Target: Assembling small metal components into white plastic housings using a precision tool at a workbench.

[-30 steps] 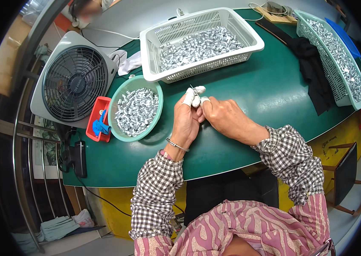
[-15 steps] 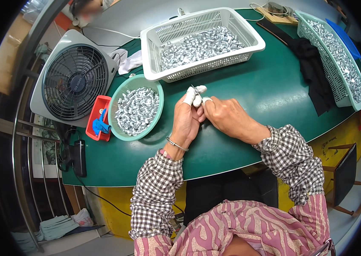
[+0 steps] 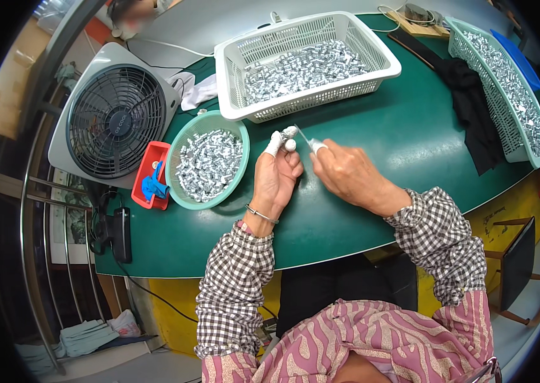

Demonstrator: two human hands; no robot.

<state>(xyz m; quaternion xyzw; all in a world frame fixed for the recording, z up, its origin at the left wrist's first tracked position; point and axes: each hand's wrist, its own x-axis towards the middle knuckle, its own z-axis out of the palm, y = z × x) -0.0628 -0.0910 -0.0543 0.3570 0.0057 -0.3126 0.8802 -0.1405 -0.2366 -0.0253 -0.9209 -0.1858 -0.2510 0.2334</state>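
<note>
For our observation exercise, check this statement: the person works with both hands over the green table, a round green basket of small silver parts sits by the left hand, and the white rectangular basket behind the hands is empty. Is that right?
Not quite. The head view shows the white rectangular basket holds many small silver parts. The rest stands: the left hand and right hand work over the green table, with the round green basket by the left hand.

One head-worn fisheye camera looks steeply down, close above the green desk (image 3: pixel 410 140), edges bending outward.

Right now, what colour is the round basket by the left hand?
Light green round basket, full of small silver parts, just beside the left hand. Head view shows it best.
</note>
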